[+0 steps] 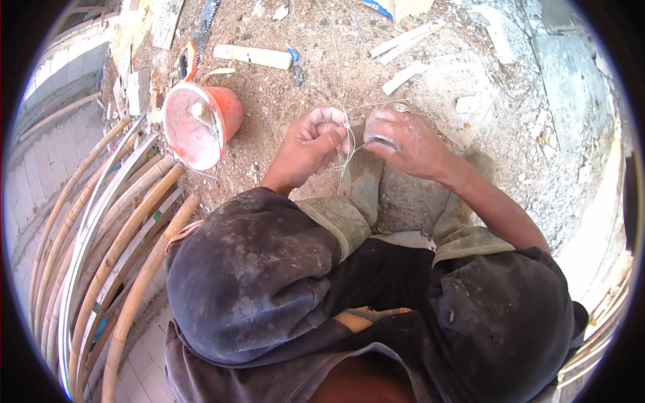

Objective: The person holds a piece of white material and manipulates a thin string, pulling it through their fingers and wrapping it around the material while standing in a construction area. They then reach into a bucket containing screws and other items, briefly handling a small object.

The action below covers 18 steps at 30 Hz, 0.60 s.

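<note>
both hands [356,141] pinched on string [347,134]

One head-worn fisheye view looks steeply down, close over the person's knees. The dirt ground [302,101] lies beyond.

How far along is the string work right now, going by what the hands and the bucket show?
Done: nothing finished shows. In hand: the left hand pinches thin pale string and the right hand is closed on it too, both above the boots. Left: loose string trails over the dirt ground toward the tipped orange bucket; bamboo poles lie untouched beside.
</note>
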Motion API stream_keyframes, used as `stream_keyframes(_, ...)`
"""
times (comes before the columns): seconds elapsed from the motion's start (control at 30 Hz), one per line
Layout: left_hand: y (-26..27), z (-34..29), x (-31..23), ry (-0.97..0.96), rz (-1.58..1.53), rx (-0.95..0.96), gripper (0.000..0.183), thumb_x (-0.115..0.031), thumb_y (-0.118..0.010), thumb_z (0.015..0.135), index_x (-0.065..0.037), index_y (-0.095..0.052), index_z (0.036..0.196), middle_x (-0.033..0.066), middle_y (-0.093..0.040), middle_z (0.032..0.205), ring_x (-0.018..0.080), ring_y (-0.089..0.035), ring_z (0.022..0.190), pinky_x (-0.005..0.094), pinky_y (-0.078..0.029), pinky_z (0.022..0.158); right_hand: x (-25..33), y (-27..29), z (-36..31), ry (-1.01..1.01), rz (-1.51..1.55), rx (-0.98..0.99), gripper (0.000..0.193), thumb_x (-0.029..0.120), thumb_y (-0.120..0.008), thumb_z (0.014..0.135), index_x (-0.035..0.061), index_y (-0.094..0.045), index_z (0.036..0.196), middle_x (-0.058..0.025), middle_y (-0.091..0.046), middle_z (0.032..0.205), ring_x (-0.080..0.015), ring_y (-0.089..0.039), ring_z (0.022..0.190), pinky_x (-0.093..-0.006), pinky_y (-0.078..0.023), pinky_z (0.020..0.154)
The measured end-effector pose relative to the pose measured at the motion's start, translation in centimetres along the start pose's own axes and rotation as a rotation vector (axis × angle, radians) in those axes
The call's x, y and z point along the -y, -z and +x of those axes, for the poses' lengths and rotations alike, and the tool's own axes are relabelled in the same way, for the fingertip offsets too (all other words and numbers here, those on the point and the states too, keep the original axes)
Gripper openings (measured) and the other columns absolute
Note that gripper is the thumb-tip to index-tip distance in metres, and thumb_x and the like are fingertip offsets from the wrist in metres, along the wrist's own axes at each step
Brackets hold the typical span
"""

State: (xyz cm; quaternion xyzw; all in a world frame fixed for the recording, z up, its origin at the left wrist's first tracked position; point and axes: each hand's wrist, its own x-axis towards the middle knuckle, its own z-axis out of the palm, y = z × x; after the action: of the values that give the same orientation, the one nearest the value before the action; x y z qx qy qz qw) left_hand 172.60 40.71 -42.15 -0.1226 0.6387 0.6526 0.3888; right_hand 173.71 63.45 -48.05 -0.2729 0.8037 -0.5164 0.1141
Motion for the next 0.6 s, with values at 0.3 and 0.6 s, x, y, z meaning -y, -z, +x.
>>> stream_keyframes(0.3, 0.1, 0.6, -0.1, -0.029, -0.052, -0.29, 0.021, -0.009, -0.053, 0.1, -0.004, -0.054, 0.12, 0.0098, -0.069, 0.091, 0.0026, -0.039, 0.046, 0.0205, -0.036, 0.046, 0.7, 0.6, -0.1, -0.321, 0.208, 0.169, 0.019, 0.02, -0.062, 0.092, 0.003, -0.064, 0.1, -0.0173, -0.067, 0.095, -0.0387, -0.064, 0.09, -0.0461, -0.051, 0.079)
stream_keyframes(0.6, 1.0, 0.9, 0.3, -0.117, -0.461, -0.416, 0.027, -0.009, -0.055, 0.099, -0.003, -0.048, 0.125, 0.0133, -0.068, 0.105, 0.0069, -0.047, 0.053, 0.0289, -0.053, 0.062, -0.7, 0.9, -1.0, -0.386, -0.122, 0.386, 0.018, 0.014, -0.058, 0.094, 0.0022, -0.061, 0.108, -0.0208, -0.066, 0.097, -0.0411, -0.063, 0.094, -0.0498, -0.05, 0.082)
